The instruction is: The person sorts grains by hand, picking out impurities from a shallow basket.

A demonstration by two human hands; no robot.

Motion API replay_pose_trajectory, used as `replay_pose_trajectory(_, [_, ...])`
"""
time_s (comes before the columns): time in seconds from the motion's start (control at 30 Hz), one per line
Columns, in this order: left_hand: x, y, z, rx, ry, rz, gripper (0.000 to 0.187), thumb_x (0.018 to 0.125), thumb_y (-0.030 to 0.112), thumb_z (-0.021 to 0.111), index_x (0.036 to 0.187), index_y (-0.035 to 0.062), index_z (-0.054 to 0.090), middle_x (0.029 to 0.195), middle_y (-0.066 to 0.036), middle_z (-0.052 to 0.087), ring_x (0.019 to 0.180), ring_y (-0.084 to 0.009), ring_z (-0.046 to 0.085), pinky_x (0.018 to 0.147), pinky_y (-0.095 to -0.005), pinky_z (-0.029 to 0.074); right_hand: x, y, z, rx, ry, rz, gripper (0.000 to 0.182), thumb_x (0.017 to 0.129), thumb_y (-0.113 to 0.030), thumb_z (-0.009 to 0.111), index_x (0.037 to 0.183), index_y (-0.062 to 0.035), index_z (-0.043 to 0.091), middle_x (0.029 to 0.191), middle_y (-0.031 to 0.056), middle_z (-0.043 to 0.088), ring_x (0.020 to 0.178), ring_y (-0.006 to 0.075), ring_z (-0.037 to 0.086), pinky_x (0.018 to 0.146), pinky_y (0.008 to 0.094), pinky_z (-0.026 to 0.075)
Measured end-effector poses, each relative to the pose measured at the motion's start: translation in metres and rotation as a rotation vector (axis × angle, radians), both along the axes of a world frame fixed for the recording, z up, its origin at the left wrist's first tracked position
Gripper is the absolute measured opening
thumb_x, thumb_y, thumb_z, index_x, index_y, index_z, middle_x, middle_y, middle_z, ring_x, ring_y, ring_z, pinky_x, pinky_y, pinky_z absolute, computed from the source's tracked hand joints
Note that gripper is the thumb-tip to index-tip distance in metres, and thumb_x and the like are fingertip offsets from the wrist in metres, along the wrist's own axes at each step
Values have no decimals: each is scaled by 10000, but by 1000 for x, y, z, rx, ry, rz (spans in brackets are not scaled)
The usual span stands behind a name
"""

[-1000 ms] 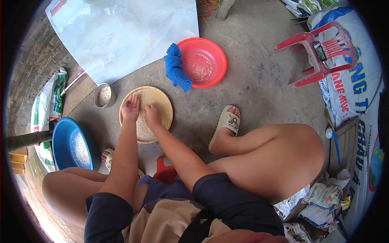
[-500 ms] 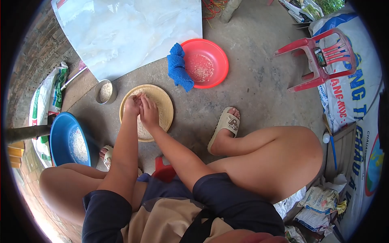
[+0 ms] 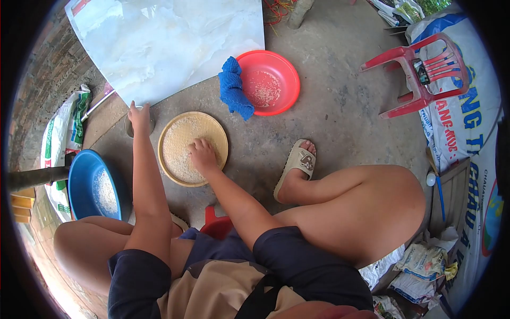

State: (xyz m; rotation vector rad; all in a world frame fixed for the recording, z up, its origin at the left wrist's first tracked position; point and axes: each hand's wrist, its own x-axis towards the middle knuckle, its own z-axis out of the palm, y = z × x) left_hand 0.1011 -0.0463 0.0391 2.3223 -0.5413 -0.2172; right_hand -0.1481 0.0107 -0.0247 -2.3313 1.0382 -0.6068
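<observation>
My left hand (image 3: 139, 116) is over the metal bowl (image 3: 128, 129), its fingertips apart near the far rim; the hand covers most of the bowl's contents. Palm down, my right hand (image 3: 204, 155) rests on the pale grains (image 3: 178, 149) spread in a round woven tray (image 3: 225, 139), with its fingers slightly bent and apart. No object shows in either hand.
Beyond the tray is a red basin (image 3: 287, 80) holding some grains, a blue cloth (image 3: 234, 90) over its rim. A blue basin (image 3: 79, 183) with grains stands at left. A pale sheet (image 3: 175, 42), red chair (image 3: 419, 72) and sacks (image 3: 425, 260) surround the area.
My hands, together over the tray before, have parted. The left one moved left and away from me to the metal bowl; the right one came down onto the grains, slightly nearer me.
</observation>
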Motion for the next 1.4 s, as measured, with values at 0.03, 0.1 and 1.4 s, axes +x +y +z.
replay_pose_trajectory(0.03, [-7,3,2,-1,-1,0,644,763,344,591,1332,132,375,1397,-235,240,1258,-361,337,953,-450,367,0,1,-2,-1,-1,0,233,765,-156,576,985,-79,560,1103,89,511,1099,271,443,925,407,368])
replay_pose_trajectory(0.1, [-24,8,2,134,-154,-99,618,745,322,593,1293,90,422,1383,-228,279,1221,-369,370,956,-445,362,0,3,-4,-46,38,0,144,757,-123,550,890,-68,555,972,82,521,979,261,488,853,390,413])
replay_pose_trajectory(1.4, [-80,55,-75,-1197,1446,320,342,932,143,343,1066,-137,486,1113,-214,536,1090,-339,520,937,-372,481,25,-3,3,-22,29,195,74,738,-34,522,811,-45,527,873,110,507,897,273,539,716,375,496])
